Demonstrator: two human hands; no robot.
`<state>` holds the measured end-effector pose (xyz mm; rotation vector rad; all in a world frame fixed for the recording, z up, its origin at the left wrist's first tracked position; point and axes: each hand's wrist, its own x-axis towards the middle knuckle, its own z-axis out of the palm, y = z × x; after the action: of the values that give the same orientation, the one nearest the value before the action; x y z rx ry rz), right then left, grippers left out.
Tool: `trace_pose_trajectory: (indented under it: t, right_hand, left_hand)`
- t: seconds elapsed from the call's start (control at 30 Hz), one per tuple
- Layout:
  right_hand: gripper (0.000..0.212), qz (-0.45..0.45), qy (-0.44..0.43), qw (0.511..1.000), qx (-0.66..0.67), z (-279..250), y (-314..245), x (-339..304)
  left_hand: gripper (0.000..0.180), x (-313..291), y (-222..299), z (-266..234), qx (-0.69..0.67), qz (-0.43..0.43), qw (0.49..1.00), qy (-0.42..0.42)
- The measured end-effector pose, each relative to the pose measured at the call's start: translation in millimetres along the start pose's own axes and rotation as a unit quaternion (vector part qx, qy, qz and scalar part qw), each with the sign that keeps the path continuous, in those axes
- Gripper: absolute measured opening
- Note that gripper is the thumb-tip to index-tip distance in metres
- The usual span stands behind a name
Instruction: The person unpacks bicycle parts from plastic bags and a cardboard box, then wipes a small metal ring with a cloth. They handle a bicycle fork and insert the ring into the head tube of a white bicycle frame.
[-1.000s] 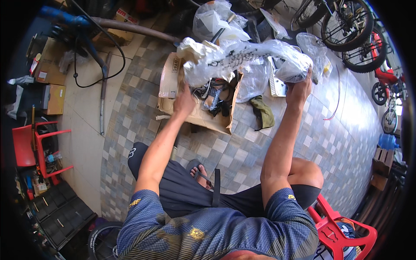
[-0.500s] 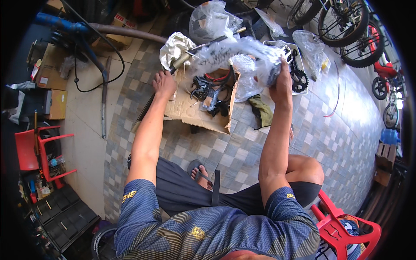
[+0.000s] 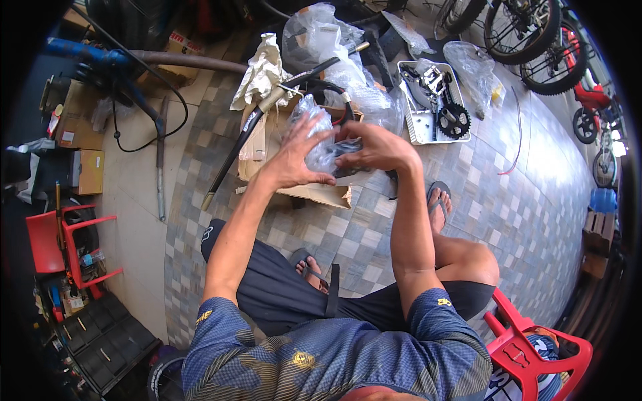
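Over the cardboard box (image 3: pixel 314 192), my two hands face each other with crumpled clear plastic wrap (image 3: pixel 319 157) between them. My left hand (image 3: pixel 295 157) curves round the wrap's left side, fingers spread and thumb out below. Bent fingers of my right hand (image 3: pixel 378 148) grip its right side. Something dark shows through the plastic near the right fingers; its kind is unclear. A long black and tan handlebar-like tube (image 3: pixel 249 125) lies slanted across the box's left side. Most of the box's inside is hidden by my hands and the plastic.
Crumpled white paper (image 3: pixel 262 72) lies beyond the tube. Right of the box stands a white basket (image 3: pixel 420 135) holding a crankset (image 3: pixel 453 120). More clear plastic (image 3: pixel 314 33) is piled behind. Bicycles (image 3: pixel 521 30) stand far right, a red chair (image 3: pixel 47 244) left, a blue bike frame (image 3: pixel 90 50) upper left.
My right hand has brought the plastic wrap left and nearer, from beside the basket to over the box. My left hand has left the tube and moved right onto the wrap.
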<state>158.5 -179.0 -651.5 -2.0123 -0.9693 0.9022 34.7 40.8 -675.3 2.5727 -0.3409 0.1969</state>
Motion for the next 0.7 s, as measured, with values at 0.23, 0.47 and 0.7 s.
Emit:
trace_pose_trajectory:
  t: [0.23,0.47,0.7]
  right_hand:
    - [0.06,-0.089,-0.03,0.987,0.131,-1.5,17.3,3.3]
    - [0.031,-0.05,0.063,0.997,-0.016,47.4,-4.1,38.9]
    - [0.025,-0.069,0.175,0.981,-0.04,70.1,-45.8,49.2]
  left_hand:
    - [0.03,-73.1,-56.5,55.8,-0.272,-0.222,0.931,0.101]
    - [0.028,-71.6,-82.7,43.7,-0.228,-0.222,0.914,0.252]
    - [0.07,-78.1,-75.2,21.5,-0.094,-0.226,0.969,-0.035]
